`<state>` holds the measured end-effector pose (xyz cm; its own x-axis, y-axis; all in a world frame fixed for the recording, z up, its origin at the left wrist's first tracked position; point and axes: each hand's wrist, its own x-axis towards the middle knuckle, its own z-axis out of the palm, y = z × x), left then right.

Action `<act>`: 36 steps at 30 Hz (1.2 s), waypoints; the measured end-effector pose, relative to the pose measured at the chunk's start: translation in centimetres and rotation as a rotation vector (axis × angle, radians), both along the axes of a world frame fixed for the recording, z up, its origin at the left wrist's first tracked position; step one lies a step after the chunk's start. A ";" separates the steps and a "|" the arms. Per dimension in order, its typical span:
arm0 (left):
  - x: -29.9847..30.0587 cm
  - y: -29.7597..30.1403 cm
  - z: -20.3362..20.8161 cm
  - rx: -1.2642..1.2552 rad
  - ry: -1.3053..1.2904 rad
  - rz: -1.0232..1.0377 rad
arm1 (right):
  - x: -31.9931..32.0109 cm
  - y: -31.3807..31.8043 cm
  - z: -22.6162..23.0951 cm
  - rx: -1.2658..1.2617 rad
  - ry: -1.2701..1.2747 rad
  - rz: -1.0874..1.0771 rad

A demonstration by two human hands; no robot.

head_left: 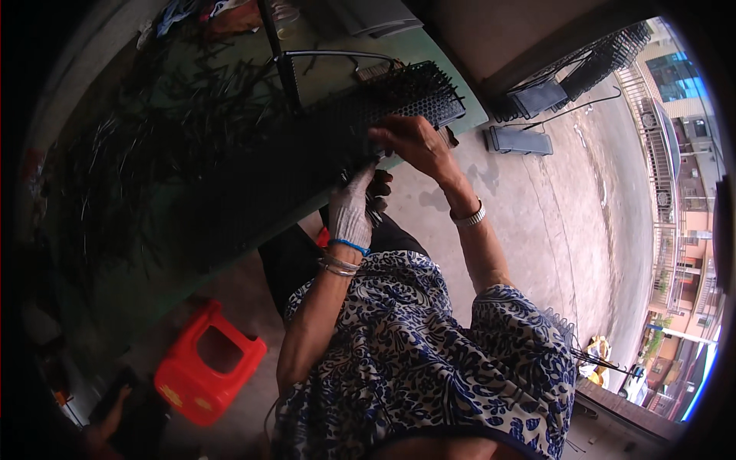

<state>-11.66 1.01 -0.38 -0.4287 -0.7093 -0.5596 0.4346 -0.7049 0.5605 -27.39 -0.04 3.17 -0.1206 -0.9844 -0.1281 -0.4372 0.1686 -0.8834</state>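
Note:
My left hand (353, 205) wears a pale knitted glove and reaches up to the near edge of a dark perforated board (438, 105). Its fingers are closed, and dark slender pieces (377, 195) show beside them; what they hold is too dark to make out. My right hand (415, 144) is bare, with a watch at the wrist. Its fingers bend together over the board's edge, just above my left fingertips, and whatever is between them is hidden. Short black prongs or bristles stand on the board's far end. Many thin black strips (207, 100) lie loose on the green table (469, 115).
A red plastic stool (208, 376) stands on the floor at lower left, near another person's arm (113, 414). A black metal frame (285, 73) rises from the table. Grey trays (520, 140) and stacked black racks (609, 57) lie right, before a railing (652, 138).

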 end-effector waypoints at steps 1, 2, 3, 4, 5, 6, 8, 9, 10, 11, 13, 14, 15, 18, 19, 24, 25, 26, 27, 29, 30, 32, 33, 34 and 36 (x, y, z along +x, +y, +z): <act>-0.1 0.1 0.2 -0.001 0.000 -0.005 | 0.1 0.4 0.4 -0.016 0.035 0.090; -0.2 0.1 0.4 -0.038 -0.041 -0.017 | 0.1 0.8 0.5 -0.017 0.035 0.086; -0.2 0.3 0.8 -0.074 -0.083 -0.029 | 0.1 1.1 0.6 -0.042 -0.019 0.085; -0.3 0.3 0.8 -0.074 -0.084 -0.031 | 0.1 1.3 0.7 -0.066 -0.074 0.085; -0.5 0.4 0.7 -0.070 -0.085 -0.037 | -0.2 1.4 0.6 -0.066 -0.075 0.084; -0.5 0.3 0.7 -0.066 -0.088 -0.042 | -0.5 1.4 0.4 -0.057 -0.096 0.085; -0.6 0.3 0.4 -0.067 -0.100 -0.046 | -0.7 1.4 0.4 -0.049 -0.120 0.085; -0.6 0.3 0.4 -0.066 -0.111 -0.050 | -0.7 1.4 0.5 -0.042 -0.150 0.091; -0.6 0.4 0.5 -0.066 -0.113 -0.051 | -0.7 1.5 0.5 -0.035 -0.180 0.096; -0.5 0.4 0.5 -0.077 -0.124 -0.053 | -0.7 1.5 0.5 -0.036 -0.182 0.095; -0.5 0.3 0.8 -0.090 -0.136 -0.055 | -0.7 1.5 0.5 -0.031 -0.196 0.079; -0.4 0.2 0.9 -0.101 -0.129 -0.065 | -0.6 1.6 0.6 -0.032 -0.197 0.078; -0.4 0.1 1.0 -0.113 -0.122 -0.076 | -0.5 1.7 1.0 -0.018 -0.225 0.052; -0.5 0.0 1.1 -0.018 -0.098 0.009 | -0.7 1.5 0.6 -0.135 -0.112 -0.068; -0.5 -0.2 1.0 -0.018 -0.097 0.009 | -0.8 1.4 0.4 -0.263 0.030 -0.161; -0.8 -0.6 -0.5 0.056 0.010 -0.040 | -1.4 -1.4 -0.4 -0.556 0.381 -0.399; -1.0 -0.7 -0.6 0.057 0.010 -0.041 | -1.5 -2.0 -0.9 -0.604 0.407 -0.428; -1.1 -0.8 -0.7 0.070 0.017 -0.052 | -1.6 -2.5 -1.4 -0.651 0.433 -0.456; -1.2 -0.8 -0.8 0.083 0.025 -0.059 | -1.7 -3.1 -1.9 -0.650 0.432 -0.455; -1.4 -0.8 -0.8 0.115 0.051 -0.060 | -1.8 -3.8 -2.6 -0.741 0.475 -0.421; -1.4 -0.8 -1.0 0.144 0.075 -0.060 | -1.6 -4.1 -2.8 -0.739 0.474 -0.418; -1.4 -0.8 -1.7 0.158 0.066 -0.059 | -1.4 -4.3 -3.0 -0.708 0.521 -0.440; -1.3 -0.8 -1.8 0.171 0.058 -0.060 | -1.4 -4.3 -2.9 -0.706 0.522 -0.438; -1.2 -0.7 -2.0 0.173 0.058 -0.059 | -1.4 -4.3 -2.8 -0.699 0.523 -0.424; -1.1 -0.6 -2.2 0.179 0.097 -0.048 | -1.4 -4.2 -2.4 -0.693 0.525 -0.408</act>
<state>-12.74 0.43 -2.58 -0.5178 -0.5795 -0.6293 0.4439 -0.8109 0.3814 -28.83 -4.26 0.76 -0.3470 -0.6906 0.6345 -0.8289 -0.0908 -0.5520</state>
